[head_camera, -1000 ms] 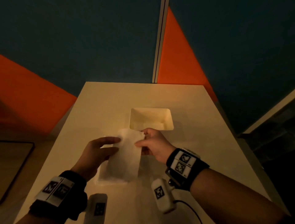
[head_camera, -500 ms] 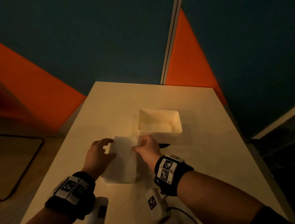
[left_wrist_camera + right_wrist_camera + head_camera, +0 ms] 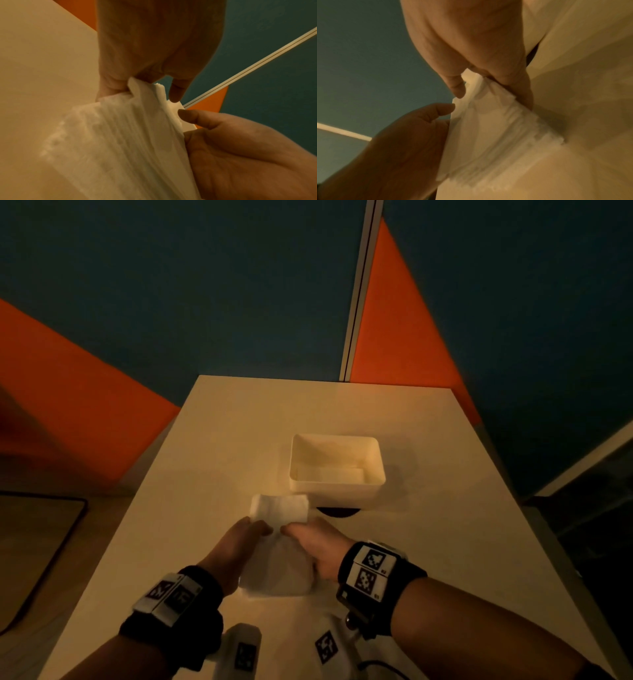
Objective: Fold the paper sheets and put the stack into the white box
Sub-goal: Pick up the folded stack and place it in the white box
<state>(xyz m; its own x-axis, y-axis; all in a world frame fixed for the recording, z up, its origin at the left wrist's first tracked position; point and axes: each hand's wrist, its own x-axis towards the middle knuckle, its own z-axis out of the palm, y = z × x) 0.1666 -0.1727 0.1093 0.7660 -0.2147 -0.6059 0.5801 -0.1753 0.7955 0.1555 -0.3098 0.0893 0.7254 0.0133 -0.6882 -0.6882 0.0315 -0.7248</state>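
Note:
A white stack of paper sheets [image 3: 279, 508] is on the table just in front of the white box [image 3: 337, 491], left of its near wall. My left hand [image 3: 262, 529] pinches the stack's left side and my right hand [image 3: 289, 530] pinches its right side, fingertips almost meeting. In the left wrist view the paper [image 3: 120, 135] rises from the table up to my left hand [image 3: 130, 83]. The right wrist view shows my right hand [image 3: 479, 77] gripping the bunched paper [image 3: 488, 128]. The stack's near end lies on the table.
The pale table [image 3: 222, 440] has its left and right edges close by. A dark round thing [image 3: 337, 511] shows under the box's near wall. A dark-rimmed mat [image 3: 34, 542] lies off the table at left. Teal and orange panels stand behind.
Both hands have drawn together to the middle of the stack. The left hand went from lying flat on the left side to pinching it. The paper is now bunched and raised.

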